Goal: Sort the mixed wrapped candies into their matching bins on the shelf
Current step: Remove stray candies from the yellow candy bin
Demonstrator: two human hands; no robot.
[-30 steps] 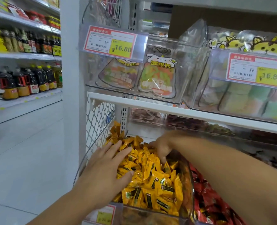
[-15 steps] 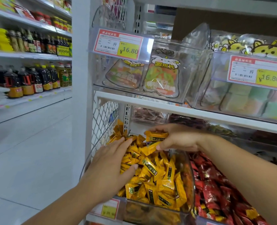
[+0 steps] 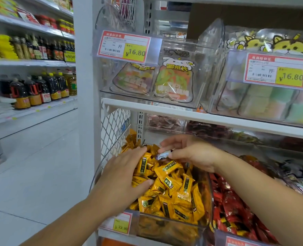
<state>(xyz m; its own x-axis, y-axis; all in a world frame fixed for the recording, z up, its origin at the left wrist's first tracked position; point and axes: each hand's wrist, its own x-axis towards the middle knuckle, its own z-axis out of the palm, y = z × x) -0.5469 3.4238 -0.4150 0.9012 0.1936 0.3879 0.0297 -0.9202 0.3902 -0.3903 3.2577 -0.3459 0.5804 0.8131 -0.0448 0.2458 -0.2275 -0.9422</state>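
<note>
A clear bin on the lower shelf is heaped with yellow wrapped candies. My left hand lies flat on the left side of the heap, fingers spread, holding nothing. My right hand hovers over the back of the heap and pinches a small white and dark wrapped candy between thumb and fingers. To the right, a neighbouring bin holds red wrapped candies.
Clear bins with bagged sweets and pastel blocks sit on the upper shelf, with price tags reading 16.80. A wire mesh panel closes the shelf's left side. Bottles line the far aisle shelves.
My right hand dug into the yellow heap, lifted a yellow candy, and now pinches a small white and dark candy instead. My left hand stayed pressed on the heap.
</note>
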